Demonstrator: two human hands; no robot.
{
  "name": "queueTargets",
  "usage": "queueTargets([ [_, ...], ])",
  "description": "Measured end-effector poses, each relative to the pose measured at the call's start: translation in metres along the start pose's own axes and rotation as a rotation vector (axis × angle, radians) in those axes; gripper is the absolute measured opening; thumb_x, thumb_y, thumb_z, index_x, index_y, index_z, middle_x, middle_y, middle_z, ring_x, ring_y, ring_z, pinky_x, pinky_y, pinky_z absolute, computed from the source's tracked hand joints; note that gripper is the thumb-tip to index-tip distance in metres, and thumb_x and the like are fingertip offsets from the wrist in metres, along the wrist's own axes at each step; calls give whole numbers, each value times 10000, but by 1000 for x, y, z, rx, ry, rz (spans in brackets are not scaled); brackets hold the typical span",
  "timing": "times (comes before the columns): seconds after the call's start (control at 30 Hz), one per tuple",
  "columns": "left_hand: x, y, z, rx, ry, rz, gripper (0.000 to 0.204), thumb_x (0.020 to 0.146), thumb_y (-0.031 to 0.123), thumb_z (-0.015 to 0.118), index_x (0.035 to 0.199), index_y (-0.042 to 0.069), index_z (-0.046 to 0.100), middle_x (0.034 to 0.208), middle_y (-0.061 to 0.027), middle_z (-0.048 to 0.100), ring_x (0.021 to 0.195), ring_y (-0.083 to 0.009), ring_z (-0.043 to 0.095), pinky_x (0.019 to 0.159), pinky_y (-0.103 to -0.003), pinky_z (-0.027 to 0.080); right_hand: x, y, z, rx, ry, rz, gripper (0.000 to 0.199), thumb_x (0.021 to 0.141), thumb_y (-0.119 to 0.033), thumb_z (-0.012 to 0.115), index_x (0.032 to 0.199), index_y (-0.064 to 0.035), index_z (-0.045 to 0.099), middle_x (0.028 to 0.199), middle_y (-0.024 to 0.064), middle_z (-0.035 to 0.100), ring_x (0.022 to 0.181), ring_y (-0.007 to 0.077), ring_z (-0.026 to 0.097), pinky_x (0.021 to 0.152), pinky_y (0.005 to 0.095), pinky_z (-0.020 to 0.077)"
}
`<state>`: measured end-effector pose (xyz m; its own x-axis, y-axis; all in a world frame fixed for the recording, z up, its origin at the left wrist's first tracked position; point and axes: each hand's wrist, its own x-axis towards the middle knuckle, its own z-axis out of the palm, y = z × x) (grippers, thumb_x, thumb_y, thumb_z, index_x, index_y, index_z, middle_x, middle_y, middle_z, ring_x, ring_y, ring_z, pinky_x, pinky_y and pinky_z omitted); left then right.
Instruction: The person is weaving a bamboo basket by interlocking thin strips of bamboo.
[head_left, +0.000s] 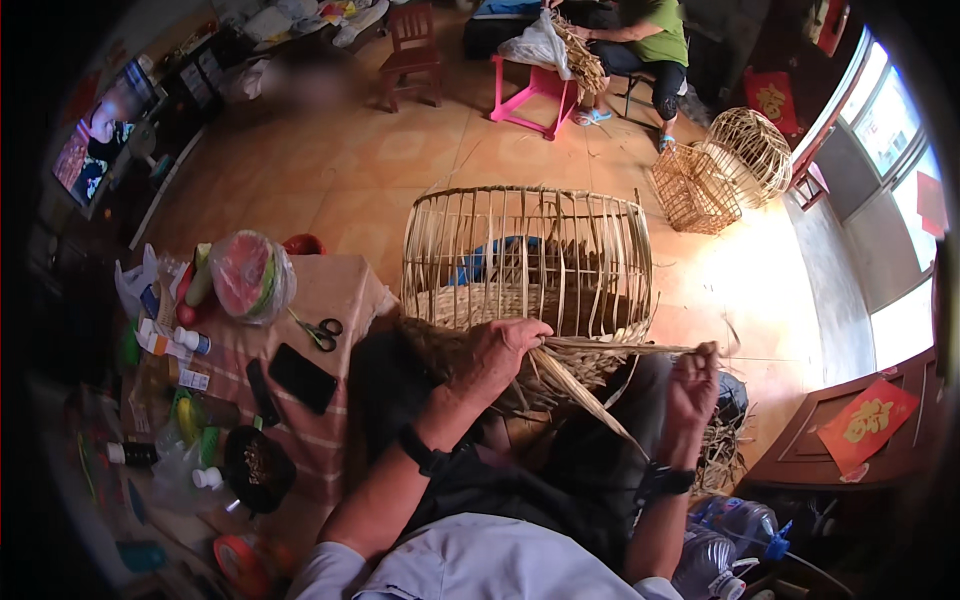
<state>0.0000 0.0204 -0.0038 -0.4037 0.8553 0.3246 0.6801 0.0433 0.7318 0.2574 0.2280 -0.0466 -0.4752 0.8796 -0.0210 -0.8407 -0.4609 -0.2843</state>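
Note:
A half-woven basket [470,302] stands between my knees, its upright pale stakes bare above a plaited lower band. My left hand [500,352] is closed on flat dried plant strips at the near side of the weave. From there a twisted strip [625,347] stretches to the right. My right hand [692,385] pinches its far end, drawn out level beyond the basket's side. Another loose strip [585,395] hangs down across my lap toward my right wrist. Inside the basket, something blue [470,268] and brown dried stalks show through the stakes.
On the left, a cloth-covered table [335,285] carries a wrapped cut watermelon [252,278], scissors [322,332], a black phone [303,378] and bottles. Finished baskets [695,190] sit far right. A person in green [655,40] handles dried strips by a pink stool [540,95]. Plastic bottles [710,565] lie lower right.

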Motion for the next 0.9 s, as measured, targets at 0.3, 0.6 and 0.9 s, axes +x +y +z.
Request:
queueTargets([
  [0.3,5,11,-10,-25,-121,-114,164,908,62,647,1052,32,720,993,-163,737,962,-295,726,833,-355,547,-39,-102,-47,-1490,278,27,299,995,-278,632,1092,0,677,978,75,710,777,141,686,641,264,510],
  [0.6,26,33,-13,72,-251,-165,206,880,-33,622,1064,0,710,949,-149,741,898,-233,719,827,-327,537,-99,-180,-265,-1355,754,96,142,942,-140,680,990,-13,639,748,44,640,597,138,658,439,270,491],
  [0.9,45,29,-12,108,-368,-484,240,845,-53,659,1068,1,730,848,-45,702,799,-99,648,726,-245,517,-119,-76,-344,-1996,607,158,153,799,-101,680,894,18,663,810,184,662,861,347,682,780,447,538],
])
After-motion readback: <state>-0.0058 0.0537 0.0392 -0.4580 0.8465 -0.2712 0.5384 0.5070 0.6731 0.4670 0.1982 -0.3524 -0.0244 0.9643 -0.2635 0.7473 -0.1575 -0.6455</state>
